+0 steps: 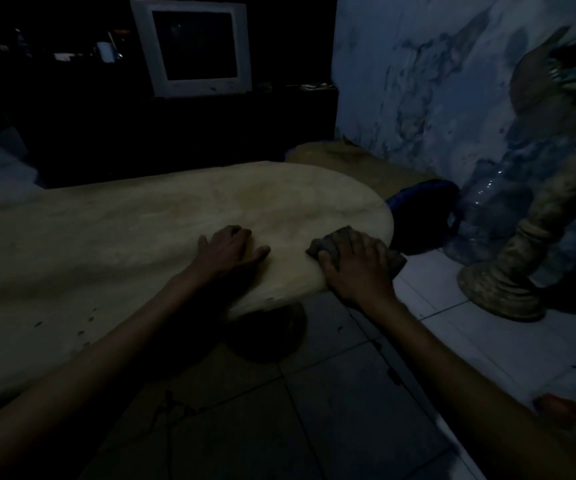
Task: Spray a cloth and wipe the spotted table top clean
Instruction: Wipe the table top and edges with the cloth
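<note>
The pale wooden table top [141, 230] fills the left and middle of the head view, with dark spots near its front edge. A dark crumpled cloth [328, 242] lies on the table's rounded right end. My right hand [355, 268] presses down on the cloth, fingers spread over it. To its left, my left hand [227, 252] rests flat on the bare table top. No spray bottle shows in this dim view.
A carved pedestal ornament [508, 282] stands on the tiled floor [348, 393] at the right, against a marbled wall [418, 81]. A blue object [425, 202] lies behind the table's end. An old monitor [193, 46] sits in the dark background. Something small and red [556, 407] lies on the floor.
</note>
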